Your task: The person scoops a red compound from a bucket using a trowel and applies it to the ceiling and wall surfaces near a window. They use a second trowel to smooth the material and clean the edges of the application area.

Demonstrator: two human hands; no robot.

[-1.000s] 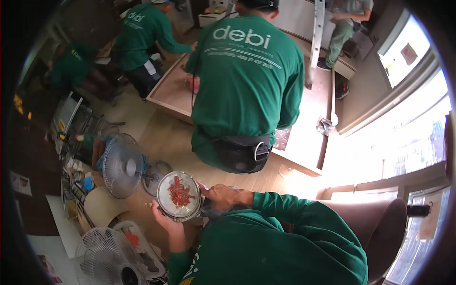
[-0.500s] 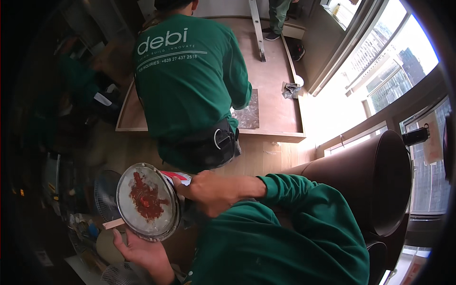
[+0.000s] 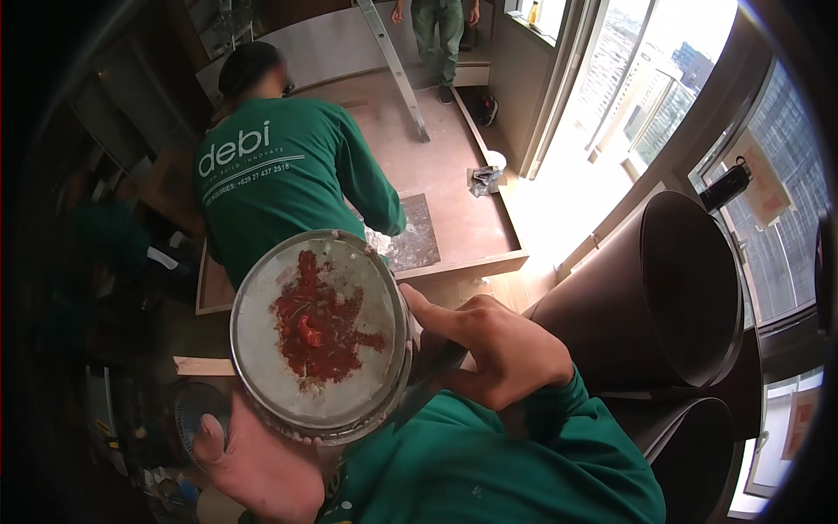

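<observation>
A round metal can (image 3: 262,349) is tipped so that its grey end faces me, with a red-brown smear (image 3: 319,336) across the middle. My left hand (image 3: 262,458) supports it from below at the lower rim, thumb spread out to the side and the other fingers hidden by the can. At the can's right side is my right hand (image 3: 506,349), index finger stretched against the rim and the other fingers curled in. A thin wooden strip (image 3: 203,366) sticks out to the left from behind the can; what holds it is hidden.
A person in a green shirt (image 3: 279,175) bends over a low wooden platform (image 3: 471,236) ahead. A ladder (image 3: 393,70) stands on it, near another person's legs (image 3: 436,44). Large brown rolls (image 3: 611,297) stand at my right, by bright windows (image 3: 655,79).
The can has come closer and moved right, its end now turned more fully toward me. Both hands moved with it. My view has shifted, and the co-worker appears further left.
</observation>
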